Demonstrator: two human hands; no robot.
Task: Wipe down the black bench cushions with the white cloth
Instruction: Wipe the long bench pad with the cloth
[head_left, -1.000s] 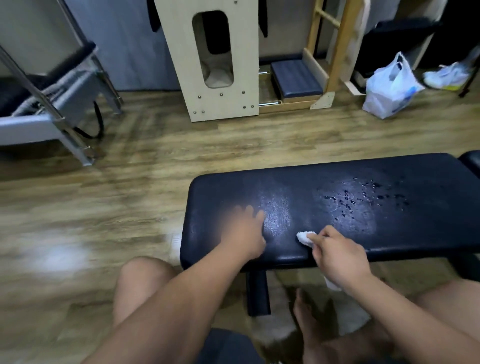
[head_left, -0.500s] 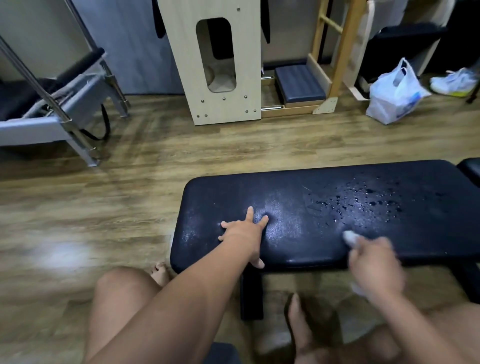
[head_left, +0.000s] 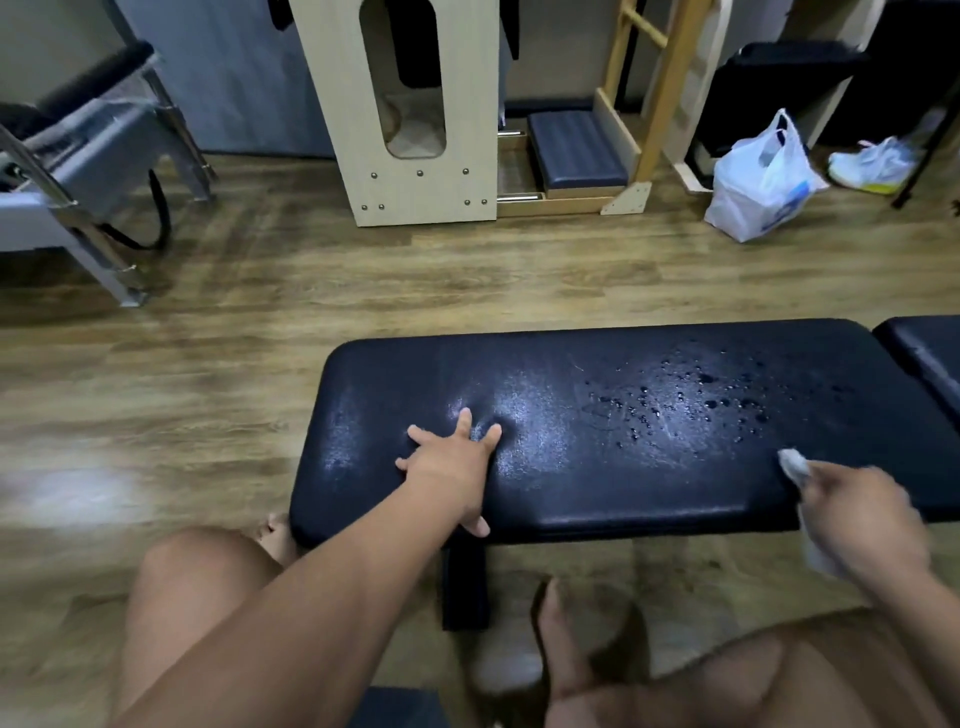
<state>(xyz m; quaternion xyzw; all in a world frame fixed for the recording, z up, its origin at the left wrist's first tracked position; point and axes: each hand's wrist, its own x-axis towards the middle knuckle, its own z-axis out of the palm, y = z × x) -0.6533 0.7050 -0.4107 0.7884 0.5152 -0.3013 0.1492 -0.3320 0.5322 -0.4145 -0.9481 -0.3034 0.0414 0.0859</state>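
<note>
Glossy cushion (head_left: 571, 493) (partly wet), wood-grain floor (head_left: 311, 291)

No legible text; only an unreadably blurred blue print (head_left: 785, 207) on the white plastic bag (head_left: 748, 176)

Left hand (head_left: 452, 462) lay palm down on the black bench cushion (head_left: 623, 415), fingers (head_left: 464, 422) spread, arm stretched forward from lower left | Right hand (head_left: 862, 519), blurred, was curled round the white cloth (head_left: 795, 466) at the cushion's near edge, cloth tip poking past the knuckles | Bare left knee (head_left: 202, 561) was bent below the left forearm.
</note>
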